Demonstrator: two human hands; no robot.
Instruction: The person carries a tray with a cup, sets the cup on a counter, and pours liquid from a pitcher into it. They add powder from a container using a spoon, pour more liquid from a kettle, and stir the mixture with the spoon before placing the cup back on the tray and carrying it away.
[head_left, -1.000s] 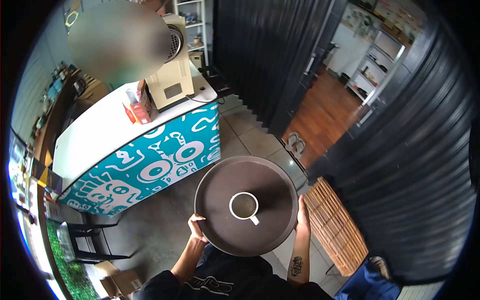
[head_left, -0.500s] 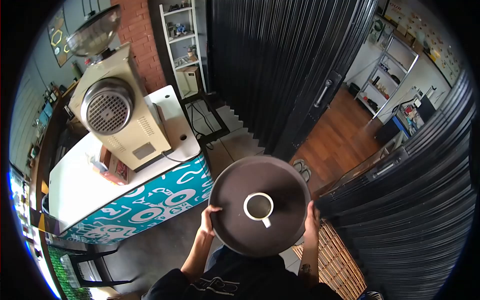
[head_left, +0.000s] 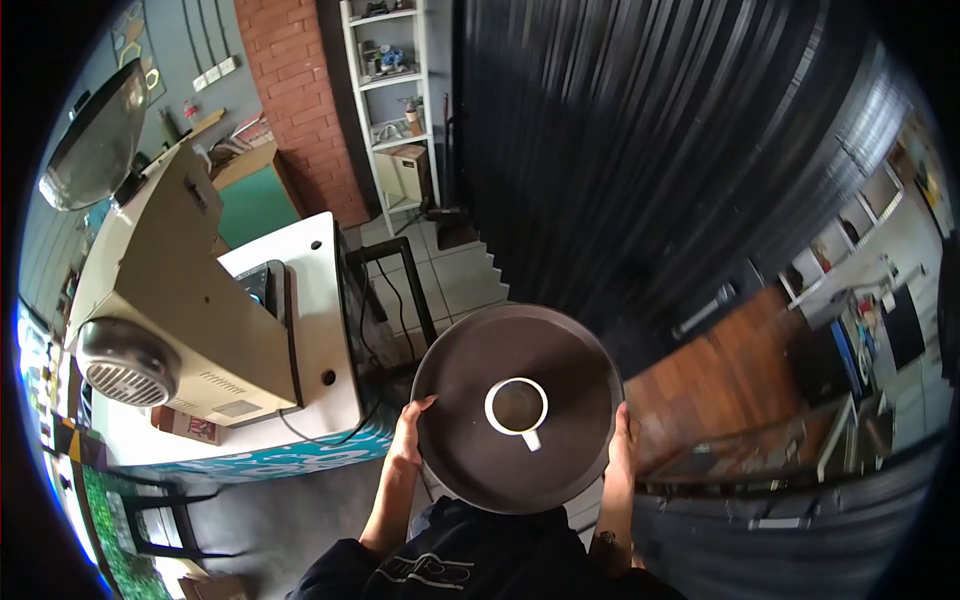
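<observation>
I carry a round dark brown tray (head_left: 470, 450) level in front of my chest. My left hand (head_left: 407, 438) grips its left rim and my right hand (head_left: 622, 445) grips its right rim. A white cup (head_left: 517, 407) filled with a brownish drink stands upright near the tray's middle, its handle pointing toward me.
A white counter (head_left: 320, 330) with a teal patterned front stands at the left, bearing a large beige machine (head_left: 170, 300). A black corrugated wall (head_left: 640, 150) fills the right. A white shelf unit (head_left: 395, 100) and a brick pillar (head_left: 300, 100) stand behind. Tiled floor (head_left: 450, 280) lies ahead; wooden floor (head_left: 720, 370) at right.
The view has swung left and forward: the counter and machine are closer at my left, the doorway to the wooden floor slid right. My hands keep the same hold on the tray.
</observation>
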